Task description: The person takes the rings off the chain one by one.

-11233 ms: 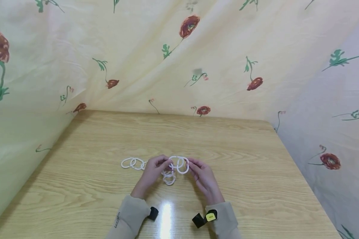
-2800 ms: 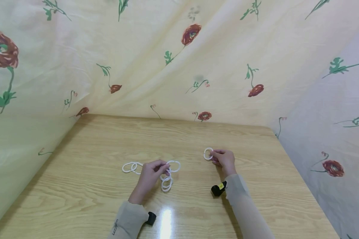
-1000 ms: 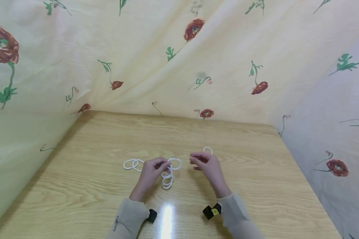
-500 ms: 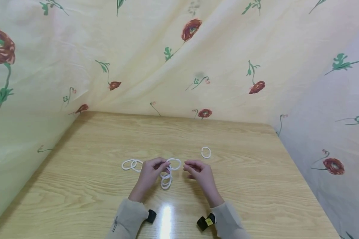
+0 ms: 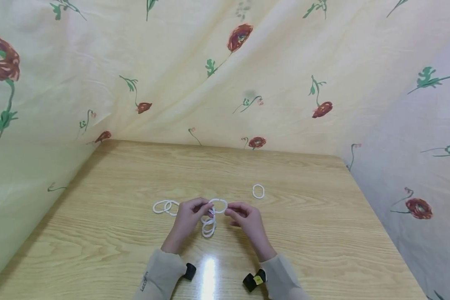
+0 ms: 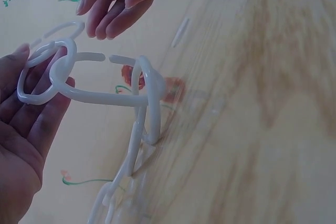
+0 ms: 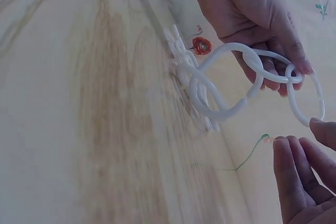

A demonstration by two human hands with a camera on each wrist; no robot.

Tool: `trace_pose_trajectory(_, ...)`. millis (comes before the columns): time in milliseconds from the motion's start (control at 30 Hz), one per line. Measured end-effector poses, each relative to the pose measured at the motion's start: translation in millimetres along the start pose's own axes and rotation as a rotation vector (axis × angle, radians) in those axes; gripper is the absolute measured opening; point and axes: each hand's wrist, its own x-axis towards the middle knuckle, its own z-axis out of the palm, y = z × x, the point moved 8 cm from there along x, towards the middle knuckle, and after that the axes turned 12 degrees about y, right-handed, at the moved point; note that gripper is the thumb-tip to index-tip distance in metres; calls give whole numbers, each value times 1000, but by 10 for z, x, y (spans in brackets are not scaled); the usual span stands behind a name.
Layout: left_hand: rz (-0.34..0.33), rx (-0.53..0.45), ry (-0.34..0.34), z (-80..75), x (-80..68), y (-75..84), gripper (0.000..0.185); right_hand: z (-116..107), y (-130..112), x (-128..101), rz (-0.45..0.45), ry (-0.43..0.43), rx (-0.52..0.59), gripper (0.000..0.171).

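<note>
White plastic chain links, oval with a small gap, hang joined together. My left hand [image 5: 189, 212] pinches one of them between thumb and fingers. The topmost link [image 5: 220, 200] sticks out to the right from those fingertips, and linked ovals [image 5: 208, 230] hang below toward the table. In the left wrist view a gapped link [image 6: 105, 98] hangs from the held one, with more chain trailing down. My right hand [image 5: 247, 216] is at the right end of the topmost link; its thumb tip [image 7: 321, 128] meets the link's edge, while its fingers stand apart from the thumb.
More of the chain [image 5: 159, 207] lies on the wooden table [image 5: 303, 200] left of my left hand. A single loose link [image 5: 258, 191] lies farther back on the right. Flowered cloth [image 5: 180, 75] stands behind the table and along both sides.
My right hand laid the loose link on the table at the back right, let go of it and came left to the topmost link. My left hand keeps its pinch.
</note>
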Motion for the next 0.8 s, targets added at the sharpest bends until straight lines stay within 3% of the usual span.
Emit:
trace_pose_trajectory(433,31,-21,-4,12,-9,33,18,51,9,-26,-10,-33,22,20)
trace_pose_trajectory(800,-56,-77,-64,64,-13,-48,21,53,-28,-16,9,-11,69,18)
